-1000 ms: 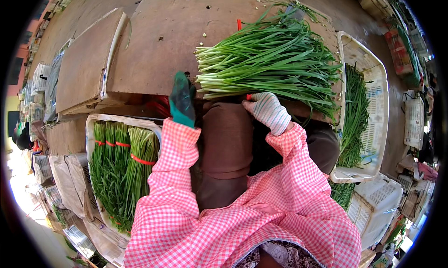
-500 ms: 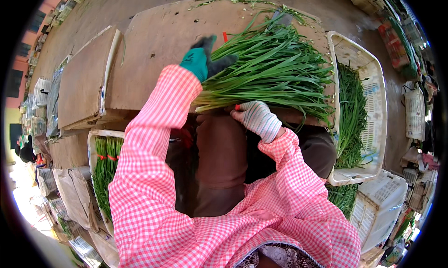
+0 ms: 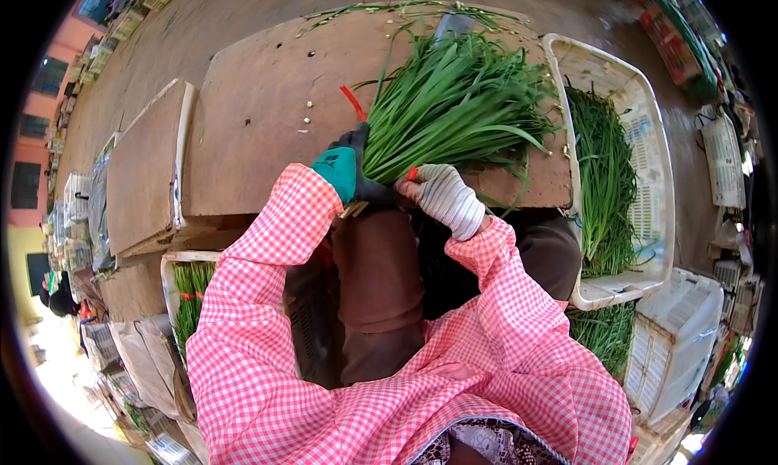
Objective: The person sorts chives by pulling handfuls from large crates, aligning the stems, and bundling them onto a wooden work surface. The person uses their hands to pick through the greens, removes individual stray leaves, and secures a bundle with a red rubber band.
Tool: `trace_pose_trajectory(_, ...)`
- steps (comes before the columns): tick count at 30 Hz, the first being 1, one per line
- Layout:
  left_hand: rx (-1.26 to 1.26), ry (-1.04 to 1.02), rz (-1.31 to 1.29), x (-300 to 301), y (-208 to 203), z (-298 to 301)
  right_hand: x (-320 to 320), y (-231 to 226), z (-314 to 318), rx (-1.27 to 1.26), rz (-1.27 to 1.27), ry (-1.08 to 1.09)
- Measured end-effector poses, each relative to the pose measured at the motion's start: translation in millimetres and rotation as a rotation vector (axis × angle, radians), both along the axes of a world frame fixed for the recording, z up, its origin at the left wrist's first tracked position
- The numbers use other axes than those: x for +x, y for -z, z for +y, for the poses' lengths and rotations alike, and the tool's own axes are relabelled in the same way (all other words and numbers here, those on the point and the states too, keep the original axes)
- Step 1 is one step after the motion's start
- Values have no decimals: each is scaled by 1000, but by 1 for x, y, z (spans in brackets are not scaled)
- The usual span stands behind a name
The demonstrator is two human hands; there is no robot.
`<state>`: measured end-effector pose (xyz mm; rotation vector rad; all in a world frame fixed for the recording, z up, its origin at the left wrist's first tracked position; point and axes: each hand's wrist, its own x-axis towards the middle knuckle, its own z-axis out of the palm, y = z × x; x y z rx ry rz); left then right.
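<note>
A loose bunch of garlic chives (image 3: 454, 100) lies across the board, its leaves fanned toward the far right. My left hand (image 3: 352, 169), in a teal and dark glove, is closed round its pale stem end at the board's near edge. My right hand (image 3: 442, 196), in a striped glove, pinches the near side of the stems. A small red piece shows at its fingertips; I cannot tell whether it is tape or a tie. Beyond my left hand a red strip (image 3: 352, 102) sticks up beside the bunch.
The brown work board (image 3: 259, 133) carries leaf scraps along its far edge. A white crate (image 3: 658, 198) of chives stands at the right, and another crate (image 3: 180, 257) with red-tied bundles at the lower left. A second board (image 3: 146, 173) sits at the left.
My left hand has come down toward me and closed round the stem ends. The bunch is gathered narrower and angled more away from me. The red strip is more exposed.
</note>
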<state>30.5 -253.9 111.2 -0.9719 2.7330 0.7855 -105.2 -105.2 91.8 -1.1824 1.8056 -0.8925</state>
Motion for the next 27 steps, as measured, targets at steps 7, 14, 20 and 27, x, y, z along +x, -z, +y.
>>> trace_pose_trajectory(7,-242,157,29,-1,31,-11,3,26,23,-290,-163,17)
trace_pose_trajectory(14,-209,202,90,2,26,-10,-2,6,41,-307,233,-88)
trace_pose_trajectory(20,-256,173,32,2,20,-1,-5,-3,38,-295,200,-76)
trace_pose_trajectory(27,-168,461,281,-11,42,-16,-4,-20,34,-530,236,59)
